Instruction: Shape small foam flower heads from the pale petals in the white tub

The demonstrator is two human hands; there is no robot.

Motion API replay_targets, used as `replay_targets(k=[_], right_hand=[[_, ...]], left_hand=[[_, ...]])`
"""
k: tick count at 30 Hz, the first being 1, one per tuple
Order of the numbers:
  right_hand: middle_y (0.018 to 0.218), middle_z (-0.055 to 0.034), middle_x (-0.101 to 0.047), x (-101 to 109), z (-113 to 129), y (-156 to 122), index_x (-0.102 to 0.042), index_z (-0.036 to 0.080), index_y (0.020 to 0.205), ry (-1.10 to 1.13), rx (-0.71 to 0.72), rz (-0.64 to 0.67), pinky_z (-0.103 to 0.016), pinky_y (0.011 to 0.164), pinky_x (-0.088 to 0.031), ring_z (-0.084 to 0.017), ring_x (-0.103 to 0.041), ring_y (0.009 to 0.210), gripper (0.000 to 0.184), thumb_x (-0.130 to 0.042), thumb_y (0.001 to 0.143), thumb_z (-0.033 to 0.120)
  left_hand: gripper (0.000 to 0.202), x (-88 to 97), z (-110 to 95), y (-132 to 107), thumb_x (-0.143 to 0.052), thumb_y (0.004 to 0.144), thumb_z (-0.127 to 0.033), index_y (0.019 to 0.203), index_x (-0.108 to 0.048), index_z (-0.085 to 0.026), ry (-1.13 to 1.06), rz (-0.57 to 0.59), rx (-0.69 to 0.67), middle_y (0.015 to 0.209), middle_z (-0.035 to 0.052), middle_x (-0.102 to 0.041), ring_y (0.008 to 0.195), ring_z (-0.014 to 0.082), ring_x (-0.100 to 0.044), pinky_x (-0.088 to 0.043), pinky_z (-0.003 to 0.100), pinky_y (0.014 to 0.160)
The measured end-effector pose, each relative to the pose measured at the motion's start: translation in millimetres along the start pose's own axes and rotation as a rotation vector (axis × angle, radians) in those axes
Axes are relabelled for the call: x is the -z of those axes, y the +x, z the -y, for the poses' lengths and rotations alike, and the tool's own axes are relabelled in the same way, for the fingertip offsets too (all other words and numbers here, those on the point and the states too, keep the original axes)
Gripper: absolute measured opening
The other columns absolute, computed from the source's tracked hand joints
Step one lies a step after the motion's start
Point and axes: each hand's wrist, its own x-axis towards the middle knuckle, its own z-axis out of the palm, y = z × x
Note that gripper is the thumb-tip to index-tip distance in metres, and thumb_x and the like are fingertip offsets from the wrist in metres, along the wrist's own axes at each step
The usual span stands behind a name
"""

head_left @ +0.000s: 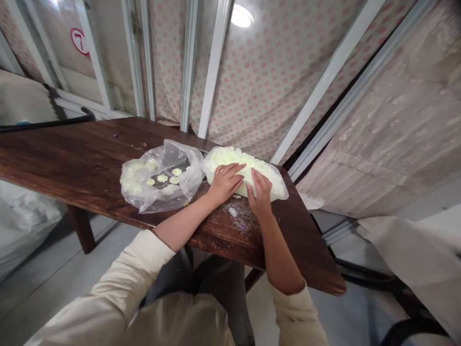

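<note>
A whitish tub (279,192) stands near the table's right end, heaped with small pale yellow-white flower-like pieces (230,156). My left hand (226,183) reaches over the tub's near side, its fingers stretched to the right across the pieces. Beside it, my right hand (260,192) is at the near wall with the thumb apart from the raised fingers. Nothing clearly shows in either hand. To the left lies a clear plastic bag (189,185), its mouth spread wide. Several pale flower pieces (162,178) with yellow middles are in it, and more bunch along its left side.
The dark wooden table (90,158) carries white crumbs and a loose white piece (233,211) in front of the tub. A thin looped string (139,146) lies farther back. Framed glass panels with a dotted curtain (266,81) rise behind. A white sack (25,221) stands at lower left.
</note>
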Motion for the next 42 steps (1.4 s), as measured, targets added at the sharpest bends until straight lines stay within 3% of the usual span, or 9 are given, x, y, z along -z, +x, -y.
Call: replay_targets(k=[2, 7, 17, 25, 31, 37, 42], right_hand=[[0.114, -0.0089, -0.058, -5, 1, 1, -0.051, 0.02, 0.118, 0.06, 0.025, 0.027, -0.037, 0.09, -0.039, -0.019, -0.05, 0.106, 0.035, -0.034, 0.089, 0.028], [0.087, -0.0056, -0.066, -7, 1, 3, -0.065, 0.02, 0.092, 0.169, -0.045, -0.086, -0.033, 0.08, -0.046, -0.016, -0.058, 0.085, 0.026, -0.041, 0.088, 0.029], [0.074, -0.0033, -0.064, -5, 2, 2, -0.063, 0.019, 0.075, 0.201, -0.081, -0.143, -0.03, 0.07, -0.047, -0.014, -0.057, 0.074, 0.019, -0.049, 0.084, 0.029], [0.059, 0.0009, -0.054, -4, 2, 2, -0.054, 0.018, 0.06, 0.26, -0.088, -0.226, -0.026, 0.058, -0.044, -0.012, -0.052, 0.061, 0.022, -0.062, 0.074, 0.032], [0.066, -0.0008, -0.062, -3, 0, 4, -0.061, 0.017, 0.066, 0.37, -0.218, -0.258, -0.026, 0.061, -0.046, -0.012, -0.056, 0.063, 0.016, -0.059, 0.076, 0.03], [0.076, -0.0039, -0.066, -4, -3, 3, -0.064, 0.017, 0.078, 0.346, -0.327, -0.284, -0.028, 0.068, -0.047, -0.014, -0.059, 0.072, 0.018, -0.052, 0.08, 0.03], [0.073, -0.0016, -0.063, -10, -7, 2, -0.058, 0.017, 0.107, 0.45, -0.362, -0.166, -0.026, 0.065, -0.048, -0.012, -0.057, 0.066, 0.033, -0.053, 0.079, 0.031]], left_hand=[[0.024, -1.4, -3, -1, -0.038, 0.087, -0.027, 0.093, -0.061, -0.021, -0.033, 0.011, -0.029, 0.126, 0.0043, -0.053, 0.116, 0.0202, -0.043, -0.027, 0.04, 0.093], [0.025, -5.0, -4, -3, -0.04, 0.087, -0.032, 0.09, -0.063, -0.022, -0.071, 0.01, 0.017, 0.117, 0.0037, -0.058, 0.105, 0.019, -0.048, -0.027, 0.039, 0.088], [0.028, -9.1, 0, -4, -0.037, 0.088, -0.034, 0.094, -0.061, -0.019, -0.106, 0.029, 0.007, 0.1, 0.0048, -0.063, 0.092, 0.0165, -0.051, -0.031, 0.034, 0.08], [0.028, -12.9, 2, -4, -0.036, 0.088, -0.031, 0.094, -0.06, -0.018, -0.132, 0.03, -0.026, 0.088, 0.0034, -0.066, 0.083, 0.0156, -0.055, -0.033, 0.031, 0.075], [0.027, -12.1, 3, -3, -0.038, 0.088, -0.031, 0.092, -0.061, -0.017, -0.104, 0.01, -0.006, 0.086, 0.0035, -0.067, 0.08, 0.0153, -0.056, -0.034, 0.031, 0.073], [0.027, -12.6, 3, -2, -0.039, 0.087, -0.031, 0.09, -0.062, -0.017, -0.093, 0.008, -0.022, 0.082, 0.003, -0.068, 0.076, 0.0145, -0.057, -0.033, 0.031, 0.071], [0.025, -12.1, 2, -2, -0.04, 0.086, -0.03, 0.085, -0.062, -0.017, -0.09, 0.008, -0.021, 0.077, 0.0024, -0.066, 0.072, 0.0138, -0.056, -0.033, 0.031, 0.07]])
